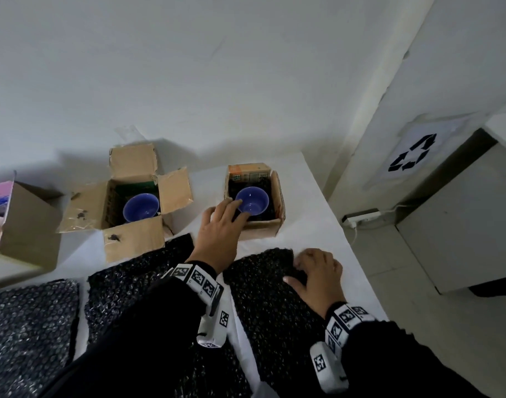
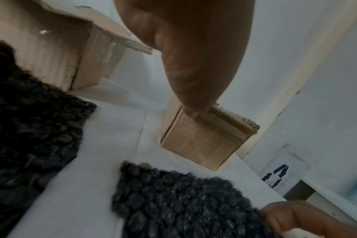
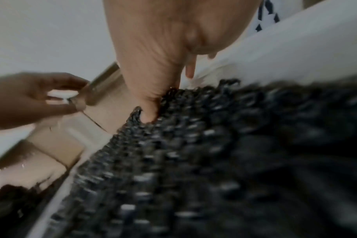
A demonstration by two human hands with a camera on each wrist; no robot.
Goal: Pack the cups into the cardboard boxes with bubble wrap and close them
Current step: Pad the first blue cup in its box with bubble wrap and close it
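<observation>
Two open cardboard boxes stand on the white table (image 1: 312, 202), each with a blue cup inside. The larger box (image 1: 131, 234) holds one cup (image 1: 140, 209). The small box (image 1: 257, 228) is lined with black wrap and holds the other cup (image 1: 252, 200). My left hand (image 1: 226, 219) grips the small box's near wall, fingers inside beside the cup. In the left wrist view its thumb (image 2: 194, 80) presses the outside of that box (image 2: 204, 141). My right hand (image 1: 312, 268) pinches the far edge of a black bubble wrap sheet (image 1: 269, 297), thumb tucked under the wrap (image 3: 214, 153).
More black bubble wrap sheets (image 1: 31, 320) (image 1: 137, 282) lie along the near side. A third box (image 1: 28, 225) sits at the far left. The table's right edge drops to a floor with a power strip (image 1: 361, 217) and a grey recycling bin (image 1: 452, 225).
</observation>
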